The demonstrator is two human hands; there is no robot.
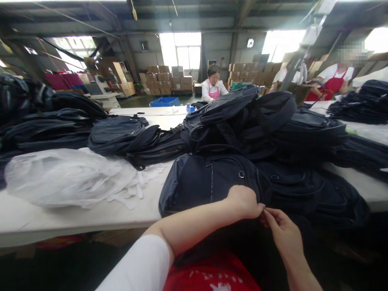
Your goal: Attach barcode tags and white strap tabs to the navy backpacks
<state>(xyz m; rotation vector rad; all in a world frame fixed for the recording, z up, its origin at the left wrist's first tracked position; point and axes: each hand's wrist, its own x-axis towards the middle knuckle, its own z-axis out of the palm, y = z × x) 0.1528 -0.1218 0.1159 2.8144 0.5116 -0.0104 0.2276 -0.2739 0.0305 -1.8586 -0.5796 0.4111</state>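
A dark navy backpack (194, 182) lies on the table in front of me, with a zip running down its face and a metal ring near its right side. At its near right edge my left hand (247, 202) is closed, wrist bent, fingertips pinched together. My right hand (281, 228) meets it there, thumb and forefinger pressed together with the other fingers curled. Between the fingertips the held part is small and dark, and I cannot make it out. Another navy backpack (297, 186) lies against the first on the right, partly behind my hands.
More navy backpacks (230, 117) are heaped behind, and others (54, 121) pile up at left. A clear plastic bag (66, 176) of white pieces lies on the white table (91, 220). Across it sits a co-worker (214, 87); a blue crate (165, 102) and cartons (160, 79) stand farther back.
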